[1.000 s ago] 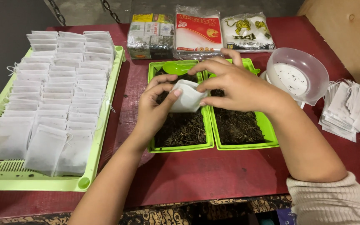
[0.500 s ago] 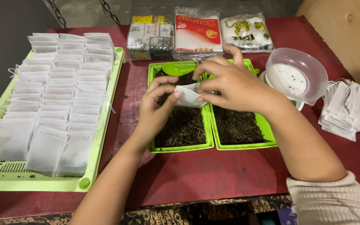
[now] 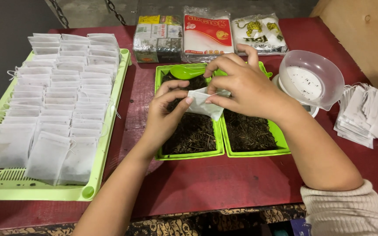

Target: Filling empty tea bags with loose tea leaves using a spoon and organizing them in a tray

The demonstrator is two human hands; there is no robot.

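Both my hands hold one small white filter bag above two green trays of dark loose tea. My left hand pinches the bag's left edge. My right hand grips its top right corner, where a thin string shows. The right tea tray lies partly under my right wrist. A green scoop rests at the back of the left tray.
A long green tray at the left carries rows of white filled bags. A clear bowl on a white scale and a stack of flat bags sit right. Three tea packets line the back.
The bag has been turned and pulled flatter between my hands; my right hand's fingers shifted from covering it to pinching its upper corner.
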